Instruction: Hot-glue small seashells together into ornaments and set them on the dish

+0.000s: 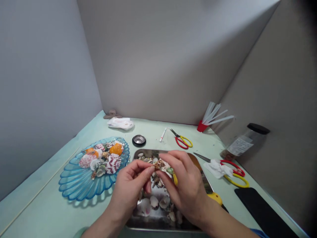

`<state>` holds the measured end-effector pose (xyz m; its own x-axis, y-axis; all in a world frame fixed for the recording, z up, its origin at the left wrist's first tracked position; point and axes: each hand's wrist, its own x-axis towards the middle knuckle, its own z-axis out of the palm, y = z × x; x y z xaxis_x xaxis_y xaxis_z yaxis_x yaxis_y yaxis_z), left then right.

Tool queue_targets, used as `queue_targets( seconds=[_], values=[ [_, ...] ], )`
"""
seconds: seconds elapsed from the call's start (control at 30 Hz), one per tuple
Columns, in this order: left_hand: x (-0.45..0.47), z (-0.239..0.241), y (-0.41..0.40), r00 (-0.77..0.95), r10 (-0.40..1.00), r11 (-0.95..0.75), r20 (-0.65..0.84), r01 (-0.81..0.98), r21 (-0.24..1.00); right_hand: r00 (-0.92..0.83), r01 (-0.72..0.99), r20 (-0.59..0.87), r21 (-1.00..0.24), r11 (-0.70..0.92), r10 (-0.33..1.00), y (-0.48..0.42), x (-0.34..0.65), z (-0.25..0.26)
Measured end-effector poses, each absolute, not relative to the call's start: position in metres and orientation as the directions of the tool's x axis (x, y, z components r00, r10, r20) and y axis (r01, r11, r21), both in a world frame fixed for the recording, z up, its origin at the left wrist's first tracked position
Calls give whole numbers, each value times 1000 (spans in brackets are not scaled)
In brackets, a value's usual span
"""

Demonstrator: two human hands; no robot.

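Item under handling: a small shell cluster (159, 164), brown and white, held in the air just above the far half of a metal tray (135, 156), between the two hands.

Left hand (128, 191): thumb and forefinger pinched together on the left side of the cluster, the other fingers curled in below.

Right hand (184, 185): fingers bent over the cluster from the right, tips resting on it in a closed grasp. A yellow tool (215, 197) shows under the palm and behind the wrist; whether this hand also grips it cannot be told.

Tray contents: loose shells (155, 201), pale and mixed, lying directly under both hands.

Left of the tray, just beside it: a blue glass plate (74, 185) carrying coloured shells (109, 160) in red-white and orange.

Beyond the tray: a round metal lid (139, 140), a white tube (162, 134), small scissors (182, 141) with red and yellow handles, a crumpled white bag (121, 123).

Right of the tray: larger scissors (234, 173) lying on a white tissue (218, 168), a jar (244, 142) with a black cap, a red cup (201, 126) of white sticks (215, 115), and a flat black object (262, 211) near the table edge
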<state>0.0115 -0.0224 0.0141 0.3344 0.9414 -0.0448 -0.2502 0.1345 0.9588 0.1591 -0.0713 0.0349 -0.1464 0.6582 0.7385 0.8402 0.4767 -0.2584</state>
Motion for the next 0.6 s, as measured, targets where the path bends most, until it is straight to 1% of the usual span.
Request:
queue_targets(
  seconds=[0.07, 0.13, 0.2, 0.27, 0.37, 0.47, 0.6],
  values=[
    [10, 13, -21, 345, 937, 165, -52, -309, 937, -76, 818, 734, -341, 463, 675, -72, 161, 37],
    [10, 12, -20, 361, 930, 218, -75, -375, 901, 8, 785, 682, -457, 418, 732, -73, 163, 40],
    [10, 11, -19, 382, 918, 273, -102, -427, 862, 61, 748, 587, -562, 352, 808, -72, 163, 44],
    [11, 10, -18, 411, 903, 320, -123, -454, 832, 72, 709, 472, -644, 287, 879, -72, 162, 47],
    [12, 7, -19, 466, 874, 369, -136, -456, 810, 70, 646, 361, -727, 233, 930, -71, 159, 48],
    [12, 5, -20, 518, 847, 376, -123, -418, 827, 93, 582, 334, -783, 221, 938, -71, 156, 47],
    [12, 6, -22, 517, 849, 322, -107, -348, 880, 109, 498, 280, -846, 191, 954, -72, 155, 47]
  ],
)
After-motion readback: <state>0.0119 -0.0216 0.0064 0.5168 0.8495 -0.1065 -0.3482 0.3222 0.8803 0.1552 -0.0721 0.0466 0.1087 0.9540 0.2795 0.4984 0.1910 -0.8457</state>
